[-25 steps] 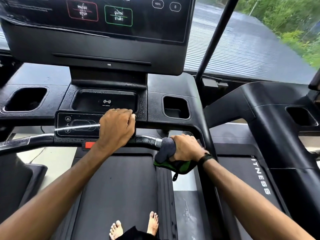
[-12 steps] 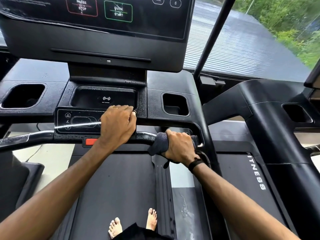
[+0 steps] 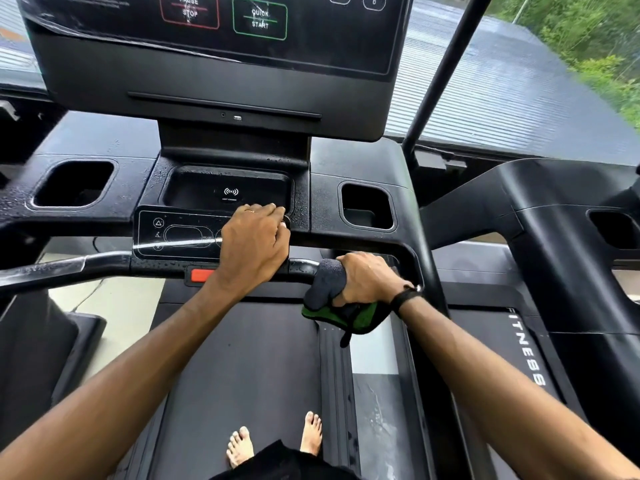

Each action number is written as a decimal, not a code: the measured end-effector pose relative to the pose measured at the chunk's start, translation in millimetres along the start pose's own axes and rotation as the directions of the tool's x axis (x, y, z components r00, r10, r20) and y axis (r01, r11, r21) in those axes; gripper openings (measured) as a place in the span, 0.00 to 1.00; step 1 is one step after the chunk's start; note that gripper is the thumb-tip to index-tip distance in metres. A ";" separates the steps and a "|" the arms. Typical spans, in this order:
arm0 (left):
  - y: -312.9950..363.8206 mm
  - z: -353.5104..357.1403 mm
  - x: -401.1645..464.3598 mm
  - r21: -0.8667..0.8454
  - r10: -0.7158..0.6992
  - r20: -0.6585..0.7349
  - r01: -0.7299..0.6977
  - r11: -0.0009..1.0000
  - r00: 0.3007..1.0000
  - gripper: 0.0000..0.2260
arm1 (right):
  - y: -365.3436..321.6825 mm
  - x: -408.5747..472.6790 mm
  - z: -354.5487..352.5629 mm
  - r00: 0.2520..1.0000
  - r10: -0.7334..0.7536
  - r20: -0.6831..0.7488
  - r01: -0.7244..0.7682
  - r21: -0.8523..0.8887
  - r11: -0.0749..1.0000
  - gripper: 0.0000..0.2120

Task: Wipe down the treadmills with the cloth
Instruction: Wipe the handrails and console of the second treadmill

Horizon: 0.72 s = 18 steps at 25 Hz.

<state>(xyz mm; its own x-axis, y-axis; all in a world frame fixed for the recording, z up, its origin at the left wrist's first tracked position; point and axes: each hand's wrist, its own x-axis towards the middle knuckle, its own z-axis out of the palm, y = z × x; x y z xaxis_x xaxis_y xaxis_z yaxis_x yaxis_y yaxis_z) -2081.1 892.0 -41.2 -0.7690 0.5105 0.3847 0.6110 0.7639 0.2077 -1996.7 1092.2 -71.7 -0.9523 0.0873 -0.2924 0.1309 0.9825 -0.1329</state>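
Bare arms, ring on left hand (image 3: 254, 242), black band on right wrist (image 3: 406, 296), barefoot

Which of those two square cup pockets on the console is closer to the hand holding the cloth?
The pocket right of the centre tray. It sits just above the right hand gripping the cloth on the handlebar; the left-side pocket lies far across the console.
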 end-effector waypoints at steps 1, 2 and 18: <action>-0.5 -0.6 -0.9 0.003 0.010 -0.002 -0.010 1.000 1.000 0.20 | -0.1 2.2 -3.7 1.000 -0.006 0.030 0.006 0.001 1.000 0.27; -1.1 -0.9 -1.4 0.005 0.015 -0.010 -0.015 1.000 1.000 0.20 | -2.8 1.0 -2.0 1.000 -0.008 -0.003 0.008 -0.016 1.000 0.26; -6.1 5.1 -2.4 -0.032 0.032 -0.008 -0.032 0.999 0.999 0.22 | -43.8 4.8 -12.6 0.998 0.070 -0.004 -0.070 -0.016 0.997 0.22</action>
<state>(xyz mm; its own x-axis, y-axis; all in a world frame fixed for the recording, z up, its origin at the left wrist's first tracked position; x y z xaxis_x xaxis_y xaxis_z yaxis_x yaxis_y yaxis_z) -2084.0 888.1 -47.9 -0.7475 0.5315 0.3984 0.6412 0.7341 0.2236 -2010.4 1051.7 -55.3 -0.9418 0.1562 -0.2977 0.1925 0.9765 -0.0965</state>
